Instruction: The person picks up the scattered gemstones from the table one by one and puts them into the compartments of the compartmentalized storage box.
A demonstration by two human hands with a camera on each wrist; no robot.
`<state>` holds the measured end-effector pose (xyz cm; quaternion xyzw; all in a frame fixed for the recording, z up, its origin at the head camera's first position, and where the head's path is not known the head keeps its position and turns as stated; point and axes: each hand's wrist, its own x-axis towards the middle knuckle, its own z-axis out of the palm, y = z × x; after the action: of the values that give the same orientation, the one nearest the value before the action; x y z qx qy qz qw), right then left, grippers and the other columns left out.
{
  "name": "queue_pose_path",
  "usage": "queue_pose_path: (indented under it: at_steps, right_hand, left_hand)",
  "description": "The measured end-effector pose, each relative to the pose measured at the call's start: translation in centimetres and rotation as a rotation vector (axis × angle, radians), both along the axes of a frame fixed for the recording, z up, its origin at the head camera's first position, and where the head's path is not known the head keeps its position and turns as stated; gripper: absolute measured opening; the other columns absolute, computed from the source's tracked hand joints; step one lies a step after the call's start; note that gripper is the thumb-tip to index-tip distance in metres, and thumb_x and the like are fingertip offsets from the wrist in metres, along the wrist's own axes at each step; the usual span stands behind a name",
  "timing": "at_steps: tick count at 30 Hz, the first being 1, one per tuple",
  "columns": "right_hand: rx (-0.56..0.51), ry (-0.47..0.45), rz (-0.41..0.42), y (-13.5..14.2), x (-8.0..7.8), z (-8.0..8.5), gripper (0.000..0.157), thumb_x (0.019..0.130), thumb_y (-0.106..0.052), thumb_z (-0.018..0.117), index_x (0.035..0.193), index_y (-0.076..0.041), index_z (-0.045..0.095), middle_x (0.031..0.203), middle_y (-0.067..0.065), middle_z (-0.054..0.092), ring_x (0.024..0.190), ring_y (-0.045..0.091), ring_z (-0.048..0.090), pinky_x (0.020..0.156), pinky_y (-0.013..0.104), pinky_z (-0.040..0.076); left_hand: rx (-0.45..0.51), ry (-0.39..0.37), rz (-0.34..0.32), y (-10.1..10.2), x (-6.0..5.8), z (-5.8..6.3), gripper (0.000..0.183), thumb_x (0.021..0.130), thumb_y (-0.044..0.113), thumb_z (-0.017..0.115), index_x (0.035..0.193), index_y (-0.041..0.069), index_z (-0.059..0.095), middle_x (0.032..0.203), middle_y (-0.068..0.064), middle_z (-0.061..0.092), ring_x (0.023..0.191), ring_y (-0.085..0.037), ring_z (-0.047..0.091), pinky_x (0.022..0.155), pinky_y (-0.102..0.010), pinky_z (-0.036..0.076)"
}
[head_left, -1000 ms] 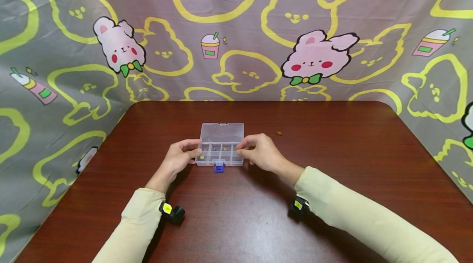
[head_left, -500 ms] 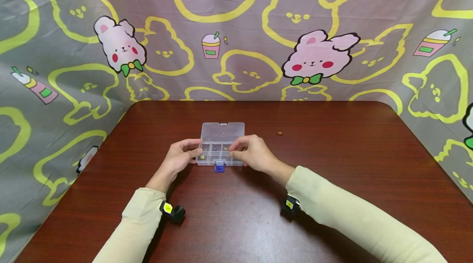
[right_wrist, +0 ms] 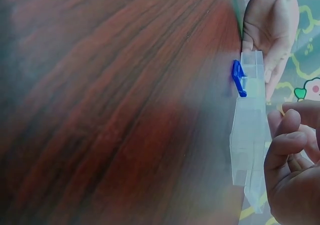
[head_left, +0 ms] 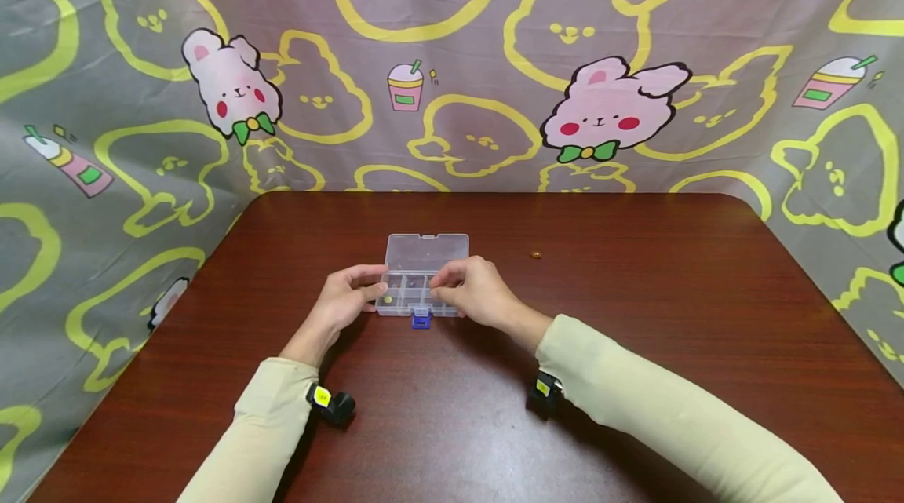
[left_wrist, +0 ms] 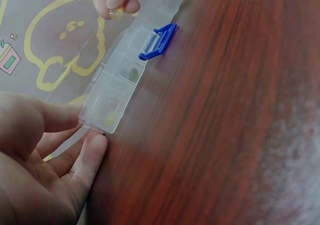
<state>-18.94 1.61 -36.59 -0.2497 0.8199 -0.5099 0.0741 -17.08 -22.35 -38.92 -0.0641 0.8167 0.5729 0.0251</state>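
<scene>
A clear plastic compartment box (head_left: 413, 305) with a blue latch (head_left: 421, 322) rests on the table, its lid (head_left: 417, 250) tipped back. My left hand (head_left: 341, 300) holds the left end of the box between thumb and fingers. Over the right-hand compartments is my right hand (head_left: 476, 291), pinching a small translucent yellow bead (left_wrist: 116, 13) between thumb and fingertips. Inside the box, a yellow bead (left_wrist: 110, 119) lies in an end compartment and a dark olive bead (left_wrist: 133, 74) in a neighbouring one. The right hand hides part of the box in the head view.
A single amber bead (head_left: 536, 255) lies on the brown table (head_left: 636, 283), right of the box. A patterned cloth (head_left: 480, 56) hangs behind the table and along both sides.
My right hand has shifted left from the box's right end to over its compartments. The tan bead seen earlier in a back compartment no longer shows there. My left hand stays put.
</scene>
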Motion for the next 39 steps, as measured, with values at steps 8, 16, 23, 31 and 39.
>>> queue_pose_path:
  at_steps: [8, 16, 23, 31, 39]
  right_hand:
    - [0.021, -0.005, -0.015, -0.1, -0.1, 0.0, 0.003, 0.086, -0.005, 0.076, 0.089, -0.004, 0.077, 0.074, 0.0, 0.071, 0.042, 0.009, 0.051, 0.044, 0.024, 0.047]
    - [0.014, 0.015, -0.012, 0.4, -0.1, 0.0, 0.006, 0.086, -0.005, 0.074, 0.09, -0.003, 0.077, 0.073, 0.004, 0.071, 0.043, 0.012, 0.054, 0.045, 0.026, 0.049]
    - [0.024, -0.006, -0.042, 1.2, -0.3, 0.1, 0.005, 0.087, -0.006, 0.073, 0.091, -0.005, 0.076, 0.073, 0.002, 0.07, 0.044, 0.013, 0.054, 0.047, 0.027, 0.05]
    - [0.036, -0.012, -0.084, 3.0, -0.6, 0.1, 0.005, 0.088, -0.006, 0.074, 0.092, -0.005, 0.076, 0.075, 0.004, 0.071, 0.045, 0.013, 0.054, 0.046, 0.028, 0.049]
    - [0.033, 0.007, -0.118, 5.5, -1.1, -0.1, 0.009, 0.087, -0.003, 0.073, 0.095, 0.0, 0.075, 0.076, 0.011, 0.071, 0.046, 0.014, 0.054, 0.046, 0.029, 0.049]
  left_hand:
    - [-0.002, -0.003, 0.005, 0.1, 0.0, 0.0, 0.035, 0.096, 0.004, 0.066, 0.131, 0.0, 0.065, 0.127, -0.023, 0.063, 0.093, -0.02, 0.064, 0.067, -0.027, 0.056]
    - [-0.002, -0.005, 0.001, 0.1, 0.0, 0.0, 0.036, 0.096, 0.005, 0.066, 0.131, 0.0, 0.064, 0.129, -0.022, 0.063, 0.094, -0.02, 0.065, 0.068, -0.027, 0.056]
    - [-0.017, -0.001, -0.009, 0.0, 0.0, 0.0, 0.037, 0.096, 0.007, 0.067, 0.132, 0.001, 0.064, 0.13, -0.022, 0.063, 0.096, -0.021, 0.065, 0.069, -0.029, 0.057]
    - [-0.017, -0.002, -0.008, 0.1, 0.1, 0.1, 0.037, 0.096, 0.006, 0.067, 0.132, 0.0, 0.063, 0.129, -0.022, 0.063, 0.095, -0.022, 0.065, 0.069, -0.028, 0.057]
    - [-0.015, 0.002, -0.004, 0.1, 0.1, 0.1, 0.037, 0.095, 0.005, 0.067, 0.132, 0.0, 0.064, 0.128, -0.023, 0.063, 0.094, -0.022, 0.065, 0.068, -0.027, 0.056]
